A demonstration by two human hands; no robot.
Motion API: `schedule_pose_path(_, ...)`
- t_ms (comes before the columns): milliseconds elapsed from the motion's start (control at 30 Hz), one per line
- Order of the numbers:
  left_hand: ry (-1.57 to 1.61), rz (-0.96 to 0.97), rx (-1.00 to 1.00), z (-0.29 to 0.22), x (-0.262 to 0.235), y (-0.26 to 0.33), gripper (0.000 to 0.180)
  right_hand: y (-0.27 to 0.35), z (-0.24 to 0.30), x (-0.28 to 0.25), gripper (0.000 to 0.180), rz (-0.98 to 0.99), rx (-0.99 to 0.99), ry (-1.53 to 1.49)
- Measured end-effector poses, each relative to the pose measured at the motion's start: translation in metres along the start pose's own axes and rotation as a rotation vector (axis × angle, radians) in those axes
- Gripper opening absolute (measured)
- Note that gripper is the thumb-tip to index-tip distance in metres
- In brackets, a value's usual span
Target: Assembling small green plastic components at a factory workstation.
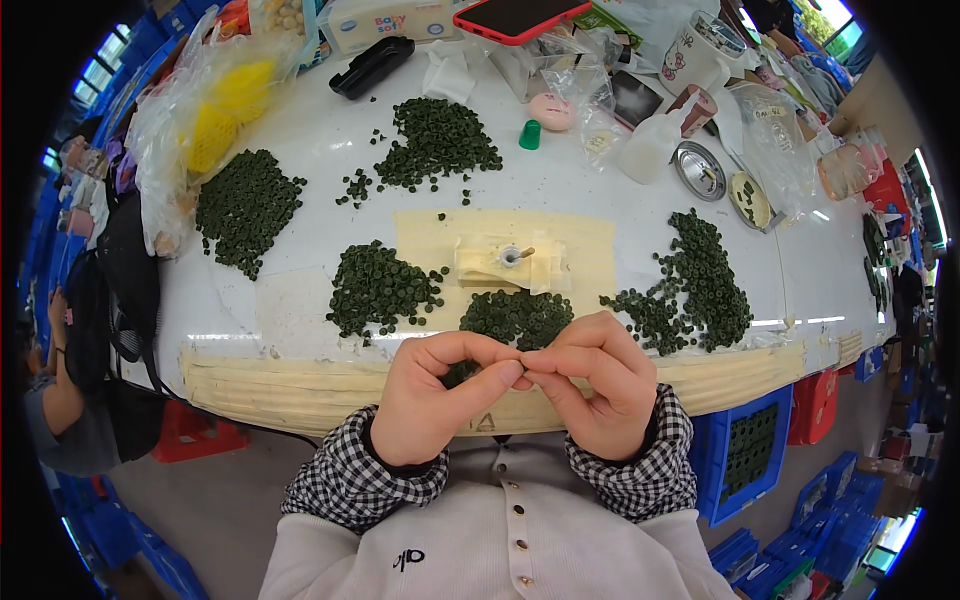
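Note:
My left hand [445, 393] and my right hand [598, 385] meet at the table's front edge, thumbs and forefingers pinched together tip to tip. A tiny dark speck shows between the fingertips, mostly covered, and its kind cannot be made out. Just beyond the fingers lies a heap of small dark green round pieces [515, 318], some with a hole in the middle. Behind that heap, a small pale fixture with a short upright peg [512, 256] is taped to a yellowish patch of the tabletop.
More green heaps lie to the left [378, 290], far left [250, 212], back [440, 145] and right [698, 285]. A red-edged phone [520, 14], tissue pack [385, 25], white squeeze bottle [650, 148] and round tin [700, 170] stand behind. A blue crate [712, 455] is below right.

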State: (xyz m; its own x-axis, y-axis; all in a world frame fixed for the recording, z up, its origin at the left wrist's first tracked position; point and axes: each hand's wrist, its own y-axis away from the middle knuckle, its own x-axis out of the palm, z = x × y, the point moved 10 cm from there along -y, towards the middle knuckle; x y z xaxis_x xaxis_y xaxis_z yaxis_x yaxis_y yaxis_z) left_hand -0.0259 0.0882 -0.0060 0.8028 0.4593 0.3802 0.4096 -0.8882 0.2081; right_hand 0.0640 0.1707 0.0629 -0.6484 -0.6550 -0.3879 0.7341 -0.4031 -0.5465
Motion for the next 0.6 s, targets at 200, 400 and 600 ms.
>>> schedule_pose_path(200, -0.036, -0.005, 0.022, 0.001, -0.002, 0.000, 0.011, -0.003, -0.003, 0.000, 0.023, 0.003, 0.066, -0.060)
schedule_pose_path(400, -0.151, -0.024, 0.056, 0.002, -0.005, 0.001, 0.011, -0.002, -0.011, 0.002, 0.018, 0.030, 0.141, -0.153)
schedule_pose_path(600, -0.199, -0.034, 0.100, 0.001, -0.004, 0.000, 0.011, 0.000, -0.018, 0.005, 0.016, 0.054, 0.193, -0.203)
